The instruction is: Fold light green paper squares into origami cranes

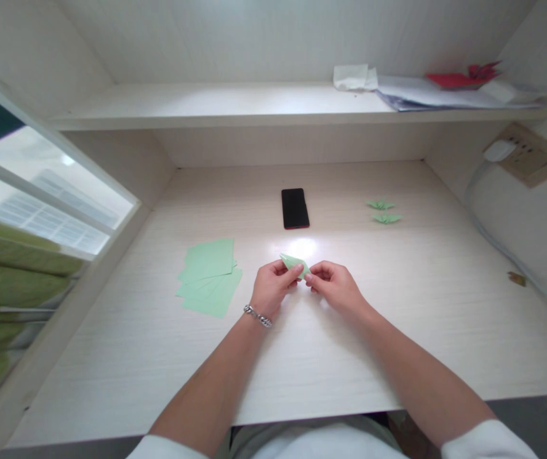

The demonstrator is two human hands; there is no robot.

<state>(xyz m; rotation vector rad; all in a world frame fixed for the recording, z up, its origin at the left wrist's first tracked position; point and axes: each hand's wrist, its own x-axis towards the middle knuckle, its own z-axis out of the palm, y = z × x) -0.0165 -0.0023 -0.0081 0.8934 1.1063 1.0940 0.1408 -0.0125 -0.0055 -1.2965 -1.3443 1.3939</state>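
Observation:
A small folded piece of green paper (293, 261) is held just above the desk, its pointed end turned to the upper left. My left hand (276, 280), with a silver chain bracelet at the wrist, pinches it between thumb and fingers. At its lower right end, the thumb and fingertips of my right hand (331, 284) are closed on the paper too. The fingers hide part of the folds. To the left lie several flat sheets of green paper (211, 268), overlapping. Two folded green paper cranes (386, 218) rest at the right, one behind the other.
A black phone (295, 208) lies on the desk (388, 357) beyond my hands. Above, a shelf (216, 105) carries papers (417, 92) and a red folded paper piece (484, 70). At right, a cable (486, 233) hangs from a wall socket (536, 156); a green curtain (10, 280) is left.

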